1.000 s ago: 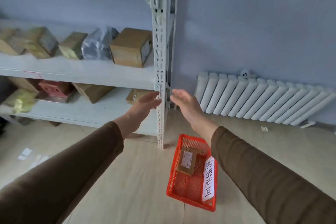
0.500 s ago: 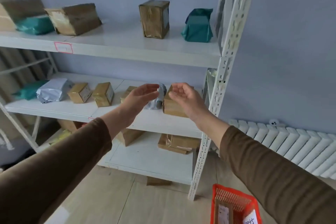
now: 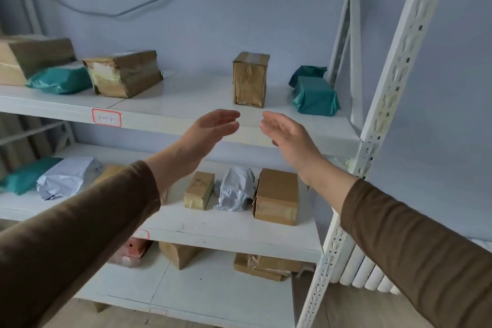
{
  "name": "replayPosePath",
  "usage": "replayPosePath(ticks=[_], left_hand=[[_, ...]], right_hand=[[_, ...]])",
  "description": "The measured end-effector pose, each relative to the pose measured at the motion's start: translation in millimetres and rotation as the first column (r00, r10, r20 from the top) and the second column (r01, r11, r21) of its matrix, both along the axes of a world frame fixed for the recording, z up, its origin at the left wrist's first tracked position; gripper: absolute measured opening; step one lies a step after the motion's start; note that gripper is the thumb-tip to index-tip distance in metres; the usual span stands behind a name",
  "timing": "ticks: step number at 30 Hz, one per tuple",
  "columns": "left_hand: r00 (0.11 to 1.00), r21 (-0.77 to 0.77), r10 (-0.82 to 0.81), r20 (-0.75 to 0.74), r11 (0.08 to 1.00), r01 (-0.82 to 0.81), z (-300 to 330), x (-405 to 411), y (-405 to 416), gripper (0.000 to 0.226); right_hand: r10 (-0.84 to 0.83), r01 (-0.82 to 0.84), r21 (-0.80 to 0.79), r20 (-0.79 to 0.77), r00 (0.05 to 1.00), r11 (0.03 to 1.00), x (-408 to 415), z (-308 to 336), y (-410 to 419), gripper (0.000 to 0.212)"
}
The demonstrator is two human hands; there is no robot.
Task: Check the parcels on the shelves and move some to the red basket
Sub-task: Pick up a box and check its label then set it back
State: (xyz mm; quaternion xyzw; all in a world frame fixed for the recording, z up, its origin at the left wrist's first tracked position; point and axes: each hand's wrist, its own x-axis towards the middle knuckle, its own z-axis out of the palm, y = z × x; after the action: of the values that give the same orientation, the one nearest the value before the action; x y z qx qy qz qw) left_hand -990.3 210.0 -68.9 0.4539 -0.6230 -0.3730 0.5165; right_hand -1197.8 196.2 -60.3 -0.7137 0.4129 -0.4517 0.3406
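My left hand and my right hand are raised side by side in front of the upper shelf, palms facing each other, fingers apart, both empty. Just above and beyond them an upright brown taped parcel stands on that shelf. To its right sits a teal wrapped parcel. On the middle shelf lie a small brown box, a grey bag parcel and a larger brown box. The red basket is out of view.
More parcels sit at the upper left: a wide taped box, a teal bag. The white perforated shelf post runs down on the right, with a radiator behind it. The bottom shelf holds brown boxes.
My view has lifted from the floor and red basket up to the shelves. Both hands rose from the middle shelf level to the upper shelf edge, still empty.
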Motion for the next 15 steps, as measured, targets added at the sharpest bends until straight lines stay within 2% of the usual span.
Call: replayPosePath(ticks=[6, 12, 15], left_hand=[[0.999, -0.01, 0.016, -0.042, 1.0, -0.016, 31, 14, -75, 0.039], [0.989, 0.079, 0.04, -0.146, 0.997, -0.028, 55, 31, -156, 0.074], [0.983, 0.125, 0.05, -0.178, 0.992, -0.028, 67, 33, -191, 0.083]], right_hand=[[-0.069, 0.069, 0.001, 0.063, 0.996, 0.998, 14, 32, -76, 0.055], [-0.138, 0.123, 0.115, 0.134, 0.981, 0.986, 34, 69, -147, 0.051], [-0.204, 0.156, 0.23, 0.202, 0.958, 0.961, 46, 81, -177, 0.072]])
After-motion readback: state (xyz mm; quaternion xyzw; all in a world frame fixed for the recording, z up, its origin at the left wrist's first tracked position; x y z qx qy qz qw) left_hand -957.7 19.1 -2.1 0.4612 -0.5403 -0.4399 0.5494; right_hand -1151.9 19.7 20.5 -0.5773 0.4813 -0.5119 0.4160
